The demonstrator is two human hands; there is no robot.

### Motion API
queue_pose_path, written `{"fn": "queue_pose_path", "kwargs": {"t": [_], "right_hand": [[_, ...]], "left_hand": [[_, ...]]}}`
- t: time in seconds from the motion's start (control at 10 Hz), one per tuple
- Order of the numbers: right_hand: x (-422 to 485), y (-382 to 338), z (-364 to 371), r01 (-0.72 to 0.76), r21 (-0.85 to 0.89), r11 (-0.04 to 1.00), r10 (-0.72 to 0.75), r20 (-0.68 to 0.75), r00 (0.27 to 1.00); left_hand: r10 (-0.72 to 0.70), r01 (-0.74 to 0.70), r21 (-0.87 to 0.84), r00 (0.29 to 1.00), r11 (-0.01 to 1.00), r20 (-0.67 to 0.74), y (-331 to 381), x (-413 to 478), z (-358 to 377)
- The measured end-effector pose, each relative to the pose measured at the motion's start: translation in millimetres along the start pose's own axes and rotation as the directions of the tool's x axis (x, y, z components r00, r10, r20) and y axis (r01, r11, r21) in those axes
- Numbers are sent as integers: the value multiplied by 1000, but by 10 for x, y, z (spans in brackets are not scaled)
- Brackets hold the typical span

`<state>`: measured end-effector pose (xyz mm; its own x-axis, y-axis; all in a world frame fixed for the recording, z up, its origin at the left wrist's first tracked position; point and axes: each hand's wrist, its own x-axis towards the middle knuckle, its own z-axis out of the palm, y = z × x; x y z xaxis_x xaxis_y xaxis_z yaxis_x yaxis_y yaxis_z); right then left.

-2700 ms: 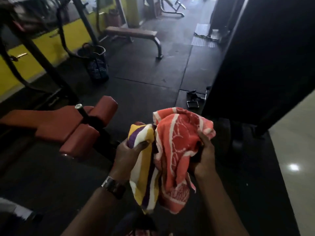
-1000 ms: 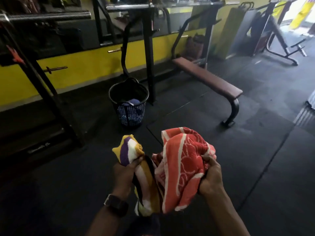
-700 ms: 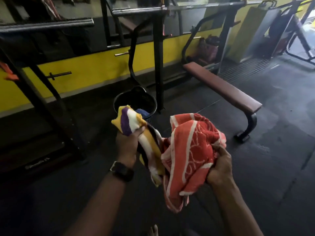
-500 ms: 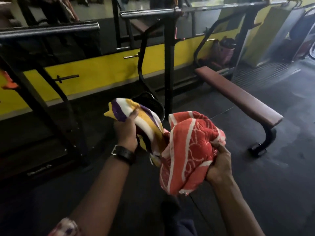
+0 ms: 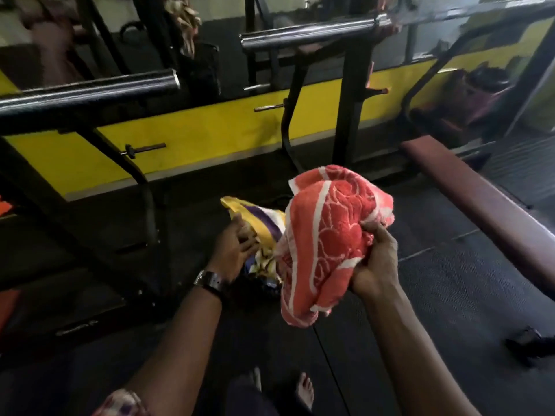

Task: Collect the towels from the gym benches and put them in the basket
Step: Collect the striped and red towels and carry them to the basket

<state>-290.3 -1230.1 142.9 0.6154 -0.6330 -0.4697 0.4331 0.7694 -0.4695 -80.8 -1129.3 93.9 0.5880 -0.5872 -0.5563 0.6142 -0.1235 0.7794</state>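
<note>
My right hand (image 5: pixel 375 265) grips a bunched orange-red towel with white lines (image 5: pixel 327 235) at chest height. A yellow, purple and white striped towel (image 5: pixel 261 223) lies crumpled over the dark basket (image 5: pixel 258 291), which it mostly hides, along with my left hand. That left hand (image 5: pixel 237 244) hovers at the striped towel's near edge, fingers spread and straight, not closed on it. The basket stands on the black floor just in front of my feet, close to a rack upright.
A brown padded bench (image 5: pixel 480 205) runs along the right side. Black rack uprights (image 5: pixel 348 109) and two steel barbell ends (image 5: pixel 90 91) (image 5: pixel 309 31) stand ahead, in front of a yellow wall. My bare feet (image 5: pixel 303 391) are on the black rubber floor.
I have walked up to the basket. My left hand lowered the striped towel onto it and opened. The right hand still holds the orange-red towel.
</note>
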Motion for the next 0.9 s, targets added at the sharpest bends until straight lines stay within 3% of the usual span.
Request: {"fn": "queue_pose_path", "kwargs": {"t": [0.2, 0.3, 0.4, 0.5, 0.6, 0.7, 0.9], "right_hand": [[894, -228, 394, 55, -11, 998, -54, 92, 994], [1374, -308, 624, 66, 15, 998, -68, 111, 992], [1918, -259, 717, 52, -69, 996, -45, 101, 994], [2445, -4, 574, -63, -329, 942, 29, -109, 994], [2855, 316, 147, -223, -808, 545, -120, -339, 933], [3111, 525, -202, -294, -892, 342, -93, -344, 935], [3625, 567, -497, -384, -871, 307, 97, -372, 923]], "left_hand": [[-98, 100, -127, 995, 987, 18, 231, 727, 73], [-107, 108, -135, 994, 985, 9, 427, 1153, 75], [-100, 98, -64, 995, 993, -28, 536, 1508, 7], [-141, 140, -15, 987, 990, -73, 574, 1753, -61], [-171, 172, -1, 977, 985, -126, 573, 1908, -132], [-178, 185, 18, 968, 983, -178, 597, 1974, -169], [-202, 209, -12, 927, 978, -317, 438, 2067, -131]]}}
